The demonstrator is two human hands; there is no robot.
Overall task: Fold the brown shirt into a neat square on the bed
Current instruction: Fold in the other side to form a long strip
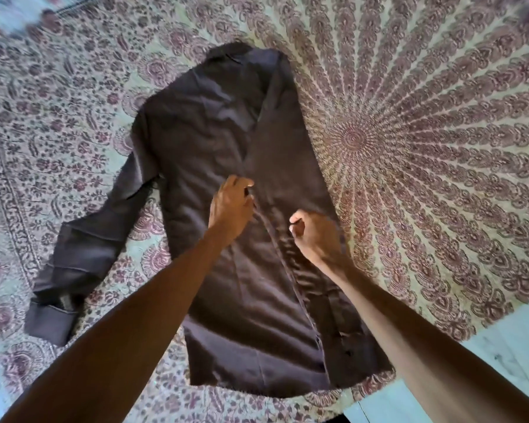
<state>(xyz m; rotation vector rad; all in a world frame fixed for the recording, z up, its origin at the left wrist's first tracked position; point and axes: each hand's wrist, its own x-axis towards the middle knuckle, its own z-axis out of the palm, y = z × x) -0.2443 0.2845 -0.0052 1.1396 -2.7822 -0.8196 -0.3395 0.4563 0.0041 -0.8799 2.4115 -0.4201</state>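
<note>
The brown shirt (226, 227) lies flat on the bed (425, 148), on a sheet with a flower pattern. Its collar is at the far end and its hem is close to the person. One long sleeve (83, 248) sticks out to the left of the shirt. The right side looks folded in over the middle already.

The left hand (231, 206) rests near the middle of the shirt. Its fingers are curled together in a grip, pinching the cloth edge that runs down the middle. The right hand (313, 236) is just to the right of that edge. It is closed like a fist, but I cannot tell if it has cloth in it.

I think this is the side-folding step. Next, the left sleeve needs to come in over the shirt. Then the hem goes up toward the collar.
</note>
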